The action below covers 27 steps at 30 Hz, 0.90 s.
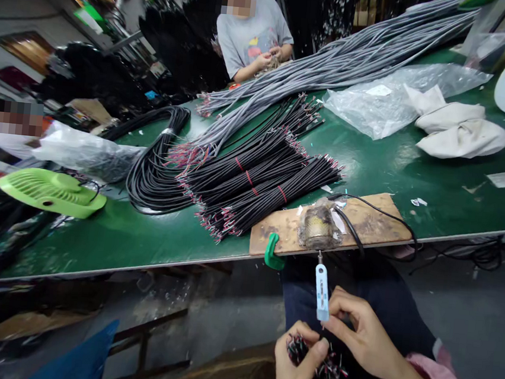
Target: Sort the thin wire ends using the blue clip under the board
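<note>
My left hand (295,366) is closed round a bunch of black cables with stripped red and white ends (328,372), held low over my lap. My right hand (361,331) pinches at those wire ends beside a light blue tool (322,291). The tool hangs from a taped motor-like device (319,227) fixed on a wooden board (374,222) at the green table's near edge. A green clamp (272,252) holds the board to the table.
Bundles of black cables (262,181), a coil of black cable (152,162) and long grey cables (359,51) lie on the green table (436,183). A green fan (51,192) sits left, plastic bag (390,101) and white cloth (459,129) right. One person sits across, another at the left.
</note>
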### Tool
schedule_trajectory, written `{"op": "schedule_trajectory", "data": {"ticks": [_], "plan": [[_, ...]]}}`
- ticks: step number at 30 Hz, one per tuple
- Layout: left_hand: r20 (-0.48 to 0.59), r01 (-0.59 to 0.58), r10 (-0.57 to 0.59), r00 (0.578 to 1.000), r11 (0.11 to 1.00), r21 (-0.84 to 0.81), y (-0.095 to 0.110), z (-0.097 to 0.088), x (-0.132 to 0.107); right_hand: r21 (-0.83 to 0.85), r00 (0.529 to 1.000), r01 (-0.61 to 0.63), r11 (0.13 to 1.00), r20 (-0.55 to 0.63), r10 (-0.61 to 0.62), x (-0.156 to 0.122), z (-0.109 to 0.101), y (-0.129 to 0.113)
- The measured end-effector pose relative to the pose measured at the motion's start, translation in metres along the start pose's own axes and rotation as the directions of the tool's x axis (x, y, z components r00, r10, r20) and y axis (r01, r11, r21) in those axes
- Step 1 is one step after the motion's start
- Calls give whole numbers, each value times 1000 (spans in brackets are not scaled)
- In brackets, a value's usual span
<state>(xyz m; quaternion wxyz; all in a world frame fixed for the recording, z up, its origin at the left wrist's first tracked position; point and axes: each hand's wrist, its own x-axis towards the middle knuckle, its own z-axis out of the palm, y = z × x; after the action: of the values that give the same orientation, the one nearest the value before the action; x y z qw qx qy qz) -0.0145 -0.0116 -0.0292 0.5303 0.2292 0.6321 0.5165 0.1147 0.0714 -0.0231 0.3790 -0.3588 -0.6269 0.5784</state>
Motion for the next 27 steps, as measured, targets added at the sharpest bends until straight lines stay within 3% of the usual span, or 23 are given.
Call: {"op": "schedule_trajectory", "data": {"ticks": [3, 5, 7, 9, 11, 15, 17, 27], "plan": [[-35, 13, -14, 999, 999, -42, -2, 0, -3, -35, 993, 71, 997, -91, -74, -8, 6, 5], [-54, 7, -10, 998, 999, -47, -3, -1, -3, -132, 958, 229, 965, -146, -247, -14, 7, 7], [-81, -31, 29, 996, 999, -18, -3, -2, -2, -251, 893, 395, 884, -119, -433, -20, 6, 9], [-100, -83, 85, 991, 996, 25, -3, -4, 1, -305, 849, 494, 814, -33, -527, -25, 5, 9], [-102, -115, 120, 988, 992, 55, -2, -5, 2, -285, 853, 495, 821, -20, -522, -28, 4, 8], [-84, -131, 134, 987, 990, 43, 1, -7, 2, -223, 900, 335, 915, -211, -381, -27, 5, 4], [-74, -134, 136, 988, 991, 24, 2, -7, 2, -220, 916, 282, 934, -228, -330, -25, 5, 1], [-48, -151, 151, 987, 989, 6, 2, -2, 2, -265, 901, 288, 920, -251, -354, -25, 12, 6]]}}
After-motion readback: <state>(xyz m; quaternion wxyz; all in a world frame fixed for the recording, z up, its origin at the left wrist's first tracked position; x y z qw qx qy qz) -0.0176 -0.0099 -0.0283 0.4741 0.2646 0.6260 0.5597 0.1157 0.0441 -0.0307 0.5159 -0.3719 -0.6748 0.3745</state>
